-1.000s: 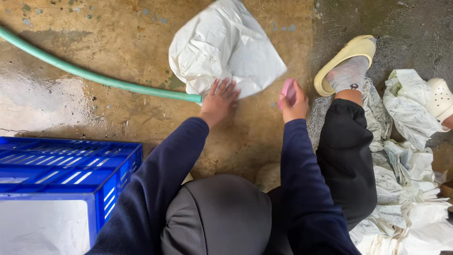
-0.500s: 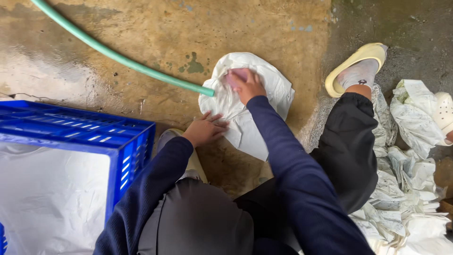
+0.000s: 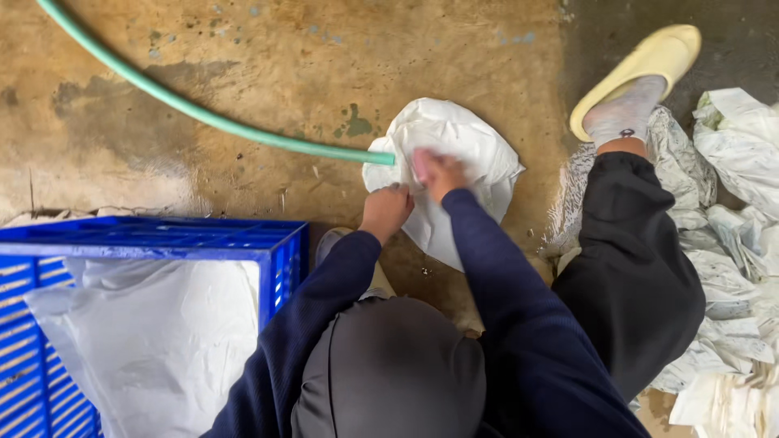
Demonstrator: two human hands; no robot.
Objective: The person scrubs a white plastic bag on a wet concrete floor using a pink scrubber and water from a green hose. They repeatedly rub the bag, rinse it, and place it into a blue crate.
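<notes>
A crumpled white plastic sheet (image 3: 466,146) lies on the wet concrete floor in front of me. My left hand (image 3: 387,208) grips its near edge with the fingers curled. On top of the sheet, my right hand (image 3: 438,172) presses a small pink scrubber (image 3: 420,162), mostly hidden by the fingers. The end of a green hose (image 3: 243,131) rests against the sheet's left edge.
A blue plastic crate (image 3: 280,247) with a white sheet (image 3: 154,341) inside stands at the lower left. A pile of crumpled white sheets (image 3: 730,243) lies at the right. My foot in a yellow slipper (image 3: 641,69) is at the upper right.
The white sheet went from spread farther out to bunched close to me. My right hand brought the pink scrubber onto it, and my left hand closed on its near edge.
</notes>
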